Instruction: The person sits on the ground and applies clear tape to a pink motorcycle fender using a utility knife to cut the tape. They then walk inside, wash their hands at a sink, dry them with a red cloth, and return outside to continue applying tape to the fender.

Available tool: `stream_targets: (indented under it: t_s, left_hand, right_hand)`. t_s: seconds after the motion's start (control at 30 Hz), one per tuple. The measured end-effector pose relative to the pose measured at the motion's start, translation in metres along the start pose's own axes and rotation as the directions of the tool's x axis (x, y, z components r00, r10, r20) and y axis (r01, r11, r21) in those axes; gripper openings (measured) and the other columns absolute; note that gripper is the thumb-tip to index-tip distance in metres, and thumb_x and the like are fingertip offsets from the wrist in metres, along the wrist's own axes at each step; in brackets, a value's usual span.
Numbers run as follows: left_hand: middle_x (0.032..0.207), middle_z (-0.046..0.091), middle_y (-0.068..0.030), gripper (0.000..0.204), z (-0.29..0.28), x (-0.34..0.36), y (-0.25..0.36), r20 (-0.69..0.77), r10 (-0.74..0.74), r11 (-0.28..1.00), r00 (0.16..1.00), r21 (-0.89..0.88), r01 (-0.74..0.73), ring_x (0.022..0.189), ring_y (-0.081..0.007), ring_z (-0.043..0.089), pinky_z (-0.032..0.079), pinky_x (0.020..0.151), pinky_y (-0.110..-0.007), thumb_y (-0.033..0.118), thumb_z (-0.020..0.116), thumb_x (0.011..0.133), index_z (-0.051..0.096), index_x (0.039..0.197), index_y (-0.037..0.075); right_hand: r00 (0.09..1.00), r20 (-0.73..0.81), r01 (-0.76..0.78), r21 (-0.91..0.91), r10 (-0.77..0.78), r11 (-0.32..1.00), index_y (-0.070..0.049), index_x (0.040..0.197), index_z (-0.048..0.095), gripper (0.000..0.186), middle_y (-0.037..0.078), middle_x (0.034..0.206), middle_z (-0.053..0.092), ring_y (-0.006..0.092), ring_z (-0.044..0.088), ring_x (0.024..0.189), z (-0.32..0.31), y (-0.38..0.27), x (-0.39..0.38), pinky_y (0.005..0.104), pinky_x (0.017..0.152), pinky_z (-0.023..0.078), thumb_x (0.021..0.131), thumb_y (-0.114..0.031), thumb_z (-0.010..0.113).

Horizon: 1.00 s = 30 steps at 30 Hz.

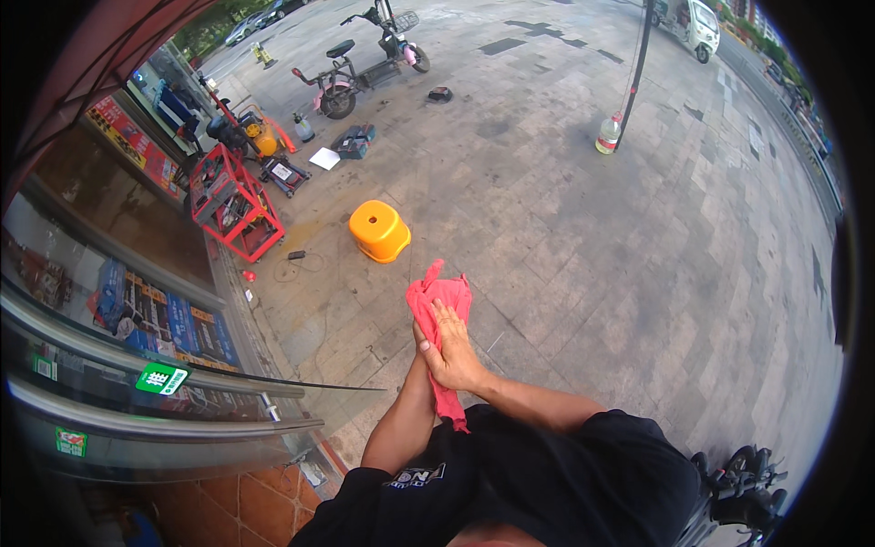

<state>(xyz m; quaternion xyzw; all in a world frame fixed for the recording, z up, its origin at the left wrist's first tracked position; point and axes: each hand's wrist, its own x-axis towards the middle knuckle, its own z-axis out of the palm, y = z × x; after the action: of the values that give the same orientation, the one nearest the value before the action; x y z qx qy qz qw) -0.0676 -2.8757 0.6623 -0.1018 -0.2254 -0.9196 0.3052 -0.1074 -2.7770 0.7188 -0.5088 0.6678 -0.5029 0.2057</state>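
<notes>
A crumpled red cloth (443, 288) is sandwiched between my two hands in front of my chest. On top of it lies my right hand (450, 354), its fingers pressed together along the cloth and the thumb bent toward my left side. Most of my left hand (420, 341) is hidden behind the cloth and the right hand; only its edge and wrist show. One end of the cloth sticks up past the right fingertips, while the other hangs below the wrists, near my dark shirt. Beyond the hands, a yellow stool (379, 232) stands on the paving.
Glass doors (173, 365) with metal rails run along the left. A red tool cart (239, 205), a floor jack (284, 173) and a toolbox (354, 142) stand farther off. Behind them is an electric scooter (365, 68). A bottle (608, 135) sits by a pole (636, 73).
</notes>
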Motion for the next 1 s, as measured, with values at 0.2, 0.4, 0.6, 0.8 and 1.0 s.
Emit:
stream_targets:
  t_s: [0.2, 0.4, 0.6, 0.8, 1.0]
  left_hand:
    - [0.14, 0.048, -0.0108, 0.052, -0.011, 0.013, 0.004, -0.006, 0.027, 0.995, 1.0, 0.099, -0.026, 0.132, -0.0265, 0.045, 0.035, 0.112, -0.042, 0.038, 0.032, 0.104, 0.042, 0.141, 0.004]
    - [0.15, 0.042, -0.0153, 0.055, 0.061, 0.011, 0.011, -0.307, -0.182, 0.953, 0.934, -0.288, 0.091, 0.128, -0.0296, 0.051, 0.04, 0.109, -0.046, 0.033, 0.04, 0.102, 0.034, 0.149, 0.004]
    - [0.142, 0.052, -0.0125, 0.045, 0.074, 0.009, 0.04, -0.418, -0.55, -0.469, 0.724, 0.871, 0.147, 0.123, -0.0301, 0.055, 0.042, 0.106, -0.042, 0.028, 0.05, 0.097, 0.052, 0.138, 0.011]
    - [0.108, 0.066, -0.0144, 0.023, 0.082, 0.007, 0.042, -0.353, -0.73, -0.487, 0.585, 0.869, -0.084, 0.1, -0.0291, 0.063, 0.049, 0.087, -0.041, 0.017, 0.06, 0.086, 0.064, 0.107, 0.008]
    - [0.09, 0.069, -0.0143, 0.012, 0.118, 0.009, 0.05, -0.377, -0.772, -0.511, 0.513, 0.847, -0.147, 0.086, -0.0284, 0.065, 0.051, 0.076, -0.041, 0.012, 0.062, 0.08, 0.067, 0.089, 0.006]
  right_hand:
    - [0.975, -0.2, 0.089, -0.045, -0.096, 0.995, -0.011, 0.132, 0.06, 0.041, 0.017, 0.152, 0.04, 0.0443, 0.03, 0.141, 0.017, 0.029, 0.018, 0.0511, 0.116, 0.022, 0.096, -0.029, 0.052]
    - [0.931, -0.333, -0.005, 0.393, 0.148, 0.919, -0.003, 0.119, 0.064, 0.034, 0.012, 0.12, 0.066, 0.0239, 0.058, 0.11, -0.045, 0.026, 0.05, 0.0346, 0.097, 0.045, 0.104, -0.023, 0.043]
    - [0.954, 0.273, -0.231, 0.408, 0.123, 0.883, -0.002, 0.13, 0.058, 0.044, 0.013, 0.123, 0.065, 0.0229, 0.061, 0.112, -0.095, -0.003, 0.046, 0.0387, 0.102, 0.044, 0.105, -0.034, 0.041]
    - [0.819, 0.464, 0.371, 0.02, -0.337, 0.929, 0.0, 0.12, 0.059, 0.048, 0.022, 0.113, 0.065, 0.0404, 0.059, 0.107, -0.039, -0.016, 0.016, 0.0511, 0.09, 0.047, 0.093, -0.039, 0.05]
    - [0.839, 0.332, 0.439, 0.055, -0.431, 0.897, 0.003, 0.105, 0.059, 0.047, 0.025, 0.094, 0.063, 0.0451, 0.058, 0.089, -0.058, 0.018, 0.018, 0.0507, 0.084, 0.047, 0.094, -0.041, 0.044]
